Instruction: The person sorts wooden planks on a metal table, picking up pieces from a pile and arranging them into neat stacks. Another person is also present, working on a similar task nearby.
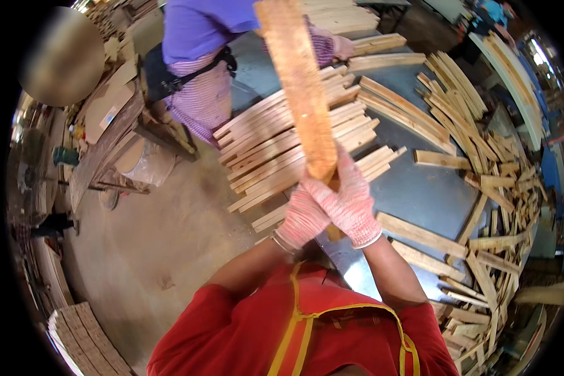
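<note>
A flat wooden board (297, 88) rises in front of me, its lower end between my two gloved hands and its upper end reaching the top of the view. My left hand (302, 216), in a pink-and-white knitted glove, closes on the board's lower end. Beside it and partly over it, my right hand (349, 203) wears the same kind of glove and grips the board too. Behind the board, rows of wooden strips (263, 150) lie side by side on a grey metal table (420, 203). The board hides part of these strips.
Across the table a co-worker in a purple top (203, 28) reaches a gloved hand (341, 47) toward the strips. Loose wood pieces (482, 257) heap up along the right. A wooden bench (116, 138) stands at the left, and stacked boards (88, 338) sit at the lower left.
</note>
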Motion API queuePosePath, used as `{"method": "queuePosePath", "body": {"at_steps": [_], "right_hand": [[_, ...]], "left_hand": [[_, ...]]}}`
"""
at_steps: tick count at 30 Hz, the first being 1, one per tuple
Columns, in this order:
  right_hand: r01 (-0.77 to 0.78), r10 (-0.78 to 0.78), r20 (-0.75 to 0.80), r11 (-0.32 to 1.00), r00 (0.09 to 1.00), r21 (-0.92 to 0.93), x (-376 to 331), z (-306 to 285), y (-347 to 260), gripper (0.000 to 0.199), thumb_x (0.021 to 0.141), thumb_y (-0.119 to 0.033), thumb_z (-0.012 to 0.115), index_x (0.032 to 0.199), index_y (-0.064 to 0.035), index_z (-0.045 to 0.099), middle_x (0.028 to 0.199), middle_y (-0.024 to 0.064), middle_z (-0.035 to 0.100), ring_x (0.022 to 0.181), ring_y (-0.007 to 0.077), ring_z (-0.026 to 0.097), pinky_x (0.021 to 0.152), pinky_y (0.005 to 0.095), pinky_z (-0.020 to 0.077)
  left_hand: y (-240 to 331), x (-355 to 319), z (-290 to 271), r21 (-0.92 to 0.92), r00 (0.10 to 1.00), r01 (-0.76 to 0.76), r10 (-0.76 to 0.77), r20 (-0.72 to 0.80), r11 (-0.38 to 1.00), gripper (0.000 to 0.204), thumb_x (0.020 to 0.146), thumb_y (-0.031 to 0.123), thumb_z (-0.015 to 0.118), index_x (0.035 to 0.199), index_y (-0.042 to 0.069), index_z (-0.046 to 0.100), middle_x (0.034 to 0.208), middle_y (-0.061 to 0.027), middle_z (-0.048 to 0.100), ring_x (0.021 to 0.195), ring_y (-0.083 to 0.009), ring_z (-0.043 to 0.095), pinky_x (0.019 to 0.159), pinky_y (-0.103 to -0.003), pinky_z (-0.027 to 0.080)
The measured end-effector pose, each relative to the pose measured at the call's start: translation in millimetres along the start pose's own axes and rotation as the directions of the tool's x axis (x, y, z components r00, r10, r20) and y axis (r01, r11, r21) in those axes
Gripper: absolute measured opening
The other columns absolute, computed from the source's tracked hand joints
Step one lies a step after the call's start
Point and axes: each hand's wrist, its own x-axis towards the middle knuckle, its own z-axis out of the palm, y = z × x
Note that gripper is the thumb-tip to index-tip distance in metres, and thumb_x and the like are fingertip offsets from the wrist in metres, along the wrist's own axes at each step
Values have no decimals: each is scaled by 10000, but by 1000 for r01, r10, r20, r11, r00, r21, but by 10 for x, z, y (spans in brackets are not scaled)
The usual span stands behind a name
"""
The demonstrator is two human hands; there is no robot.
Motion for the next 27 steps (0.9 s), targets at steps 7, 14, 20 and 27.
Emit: {"method": "queuePosePath", "body": {"at_steps": [7,14,20,27], "right_hand": [[-391,300,297,330,906,859,-394,302,587,711,909,-77,760,1549,6,462,1312,128,660,1176,246,653,1074,350,514],[-600,708,267,270,653,753,-335,976,1027,571,932,-49,702,1455,14,481,1064,122,719,946,240,702,832,370,590],[-549,502,308,456,808,700,-315,1022,1077,747,968,-195,761,1573,31,387,1375,193,645,1222,221,628,1033,325,519],[-506,490,259,480,832,716,-949,-101,2066,633,1027,-94,689,1595,3,427,1413,113,646,1231,180,638,1081,296,507]], "left_hand": [[-77,1,-136,-137,955,146,-103,279,980,914,821,160,861,1581,52,365,1336,-109,675,1264,-209,629,1067,-354,520],[-678,322,-450,250,955,102,-165,245,963,862,893,271,803,1598,9,381,1513,-196,567,1359,-331,585,1124,-419,486],[-810,410,-138,921,977,-151,-86,193,359,876,923,485,704,1578,22,352,1379,-210,644,1203,-425,661,1009,-499,550],[-867,691,-783,899,997,21,61,-53,438,835,856,373,761,1579,179,392,1113,-208,736,1006,-416,733,844,-510,602]]}}
